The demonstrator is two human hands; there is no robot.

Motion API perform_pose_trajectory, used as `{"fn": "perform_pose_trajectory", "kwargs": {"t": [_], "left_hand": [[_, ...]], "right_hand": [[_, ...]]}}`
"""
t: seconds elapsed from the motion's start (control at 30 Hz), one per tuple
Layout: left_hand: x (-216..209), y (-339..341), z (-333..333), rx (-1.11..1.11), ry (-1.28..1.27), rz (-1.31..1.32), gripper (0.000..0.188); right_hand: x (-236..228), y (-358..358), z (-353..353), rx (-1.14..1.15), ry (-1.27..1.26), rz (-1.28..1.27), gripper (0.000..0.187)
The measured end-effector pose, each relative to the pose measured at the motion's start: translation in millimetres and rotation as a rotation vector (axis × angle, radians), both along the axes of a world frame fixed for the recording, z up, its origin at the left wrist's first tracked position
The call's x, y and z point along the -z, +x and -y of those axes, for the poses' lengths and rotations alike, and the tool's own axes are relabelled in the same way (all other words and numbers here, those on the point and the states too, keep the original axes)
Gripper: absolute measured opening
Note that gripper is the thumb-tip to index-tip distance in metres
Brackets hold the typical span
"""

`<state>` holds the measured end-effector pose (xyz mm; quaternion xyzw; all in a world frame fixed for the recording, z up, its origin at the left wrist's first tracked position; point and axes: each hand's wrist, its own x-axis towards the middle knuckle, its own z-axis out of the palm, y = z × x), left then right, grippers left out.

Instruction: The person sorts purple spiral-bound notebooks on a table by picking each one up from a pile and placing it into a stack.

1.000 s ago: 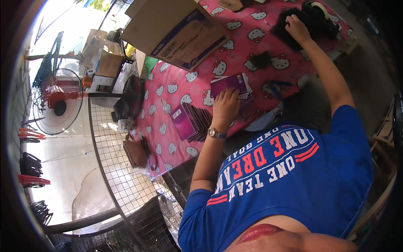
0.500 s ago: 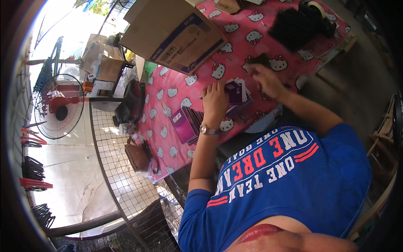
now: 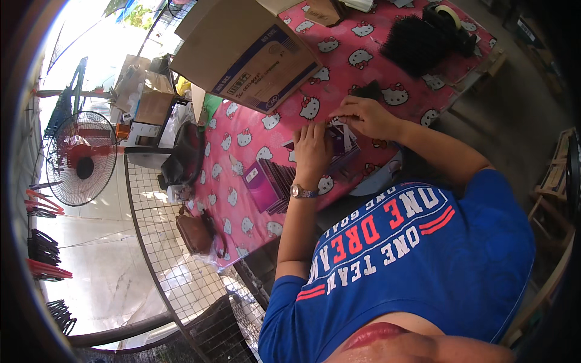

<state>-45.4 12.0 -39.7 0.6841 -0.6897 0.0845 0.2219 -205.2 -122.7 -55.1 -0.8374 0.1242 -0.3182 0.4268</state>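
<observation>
Nearest in was the blue T-shirt (image 3: 417, 254), bold white and red lettering across its chest! Then a wristwatch (image 3: 296, 190), and there was the left hand (image 3: 313, 148), palm down on the pile of purple-covered booklets (image 3: 340, 145), its grip underneath impossible to tell. And the right hand (image 3: 362, 115): fingertips bunched at the pile's far edge, no telling whether they pinched anything! The pile lay at five o'clock from those fingertips, left hand the nearer, long axis masked by it. At eight o'clock from the left hand, a fanned stack of purple booklets (image 3: 262, 186) showed a small pale label. Further off, at eleven, a cardboard box (image 3: 257, 66) wore blue-banded print; at one from the right hand sat a black bristly bundle (image 3: 414, 47)
</observation>
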Motion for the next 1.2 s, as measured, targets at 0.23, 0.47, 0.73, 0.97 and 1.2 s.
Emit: {"fn": "perform_pose_trajectory", "kwargs": {"t": [0.23, 0.47, 0.73, 0.97, 1.2], "left_hand": [[2, 0, 0, 0.028, -0.006, -0.051, 0.022], [2, -2, -3, 0.020, -0.009, -0.045, 0.020], [-2, -13, -6, 0.017, -0.040, 0.028, 0.025], [4, -3, -8, 0.025, 0.017, -0.071, 0.020], [-3, -11, -10, -0.184, -0.102, 0.242, 0.025]], "right_hand": [[3, -3, 14, -0.078, -0.026, 0.043, 0.024], [-4, -9, 27, -0.301, -0.052, -0.036, 0.025], [-13, -9, 4, -0.147, -0.042, -0.234, 0.036], [-15, 9, 31, -0.310, 0.421, -0.460, 0.041], [75, 15, 72, 0.416, -0.420, -0.829, 0.047]]}}
